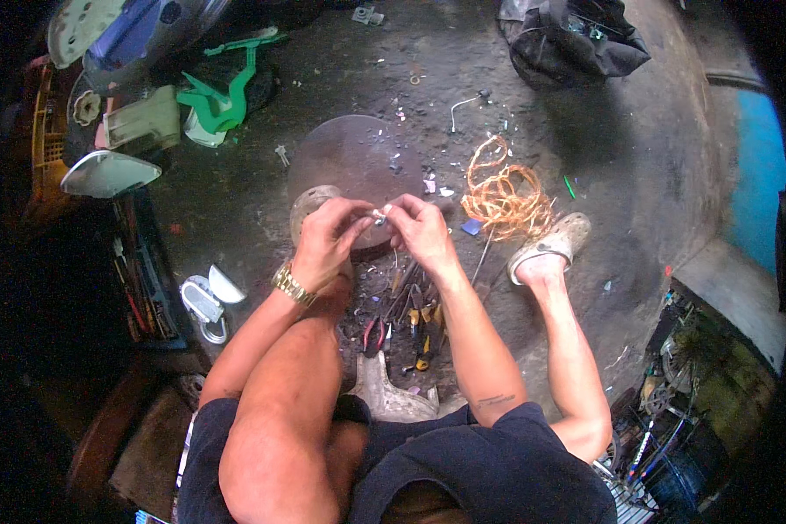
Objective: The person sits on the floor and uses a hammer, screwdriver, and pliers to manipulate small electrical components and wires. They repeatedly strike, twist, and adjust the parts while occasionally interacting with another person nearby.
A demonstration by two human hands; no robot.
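tangled orange rope (505,205) lay near round brown disc (345,157); left hand (326,231) and right hand (423,232) pinched tiny pale piece (380,216); shape was unclear

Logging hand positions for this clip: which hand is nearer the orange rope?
Right. The right hand is just left of the orange rope; the left hand is farther left, beyond the right one.

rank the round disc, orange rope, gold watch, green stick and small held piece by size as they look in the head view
1. Round disc
2. Orange rope
3. Gold watch
Unranked, smallest: green stick and small held piece; both look tiny, and the piece is partly covered.
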